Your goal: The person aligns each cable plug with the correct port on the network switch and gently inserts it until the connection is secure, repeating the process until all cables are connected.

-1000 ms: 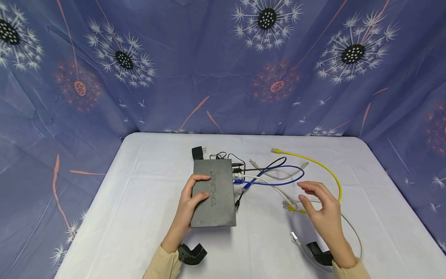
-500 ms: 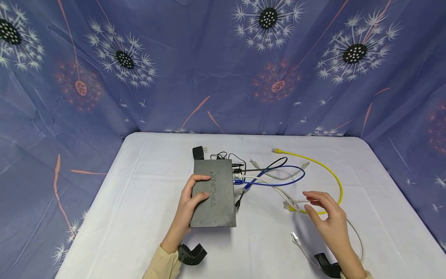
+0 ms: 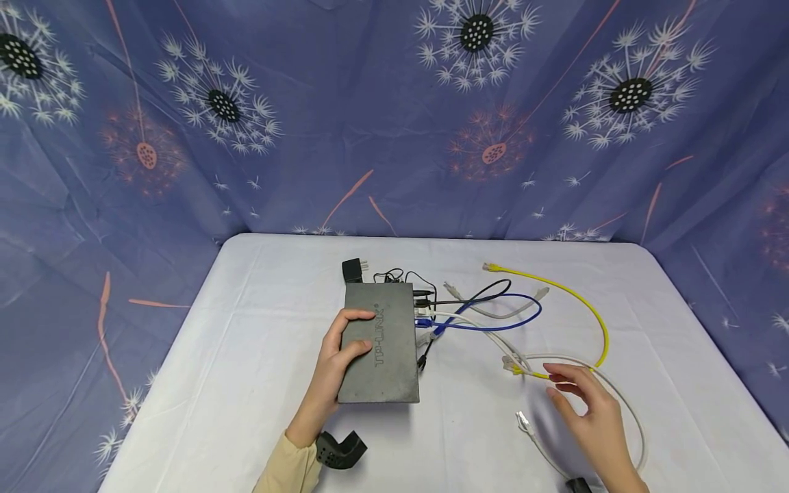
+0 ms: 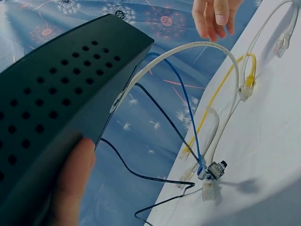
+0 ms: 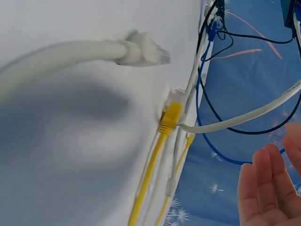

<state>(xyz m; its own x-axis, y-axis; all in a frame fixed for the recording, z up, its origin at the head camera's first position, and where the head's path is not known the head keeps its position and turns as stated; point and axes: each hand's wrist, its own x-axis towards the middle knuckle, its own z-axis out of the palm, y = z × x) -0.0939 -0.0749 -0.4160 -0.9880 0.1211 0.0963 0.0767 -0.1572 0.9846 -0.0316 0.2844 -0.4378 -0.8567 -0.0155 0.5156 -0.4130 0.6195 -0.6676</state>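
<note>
My left hand (image 3: 329, 370) grips a dark grey TP-LINK box (image 3: 394, 373) by its left side, with thumb and forefinger on top; the other fingers are hidden beneath it. In the left wrist view the box's side (image 4: 61, 84) shows rows of holes. A blue network cable (image 3: 487, 329), a white network cable (image 3: 456, 318) and black cables leave its right side. My right hand (image 3: 592, 418) hovers over the table to the right, thumb and fingers apart, holding nothing. Below it lie a yellow network cable (image 3: 600, 322) and a white cable's clear plug (image 3: 522, 421).
Behind the box lie a black power adapter (image 3: 353, 270) with its thin cord and a short grey cable (image 3: 493, 315). Loose cable ends, among them a yellow plug (image 5: 172, 113), cluster at the middle right of the white table (image 3: 246, 383). A patterned blue curtain (image 3: 345, 137) hangs behind.
My right hand has moved down and to the right, away from the box, with its fingers still parted. The left hand and the box have stayed nearly in place.
</note>
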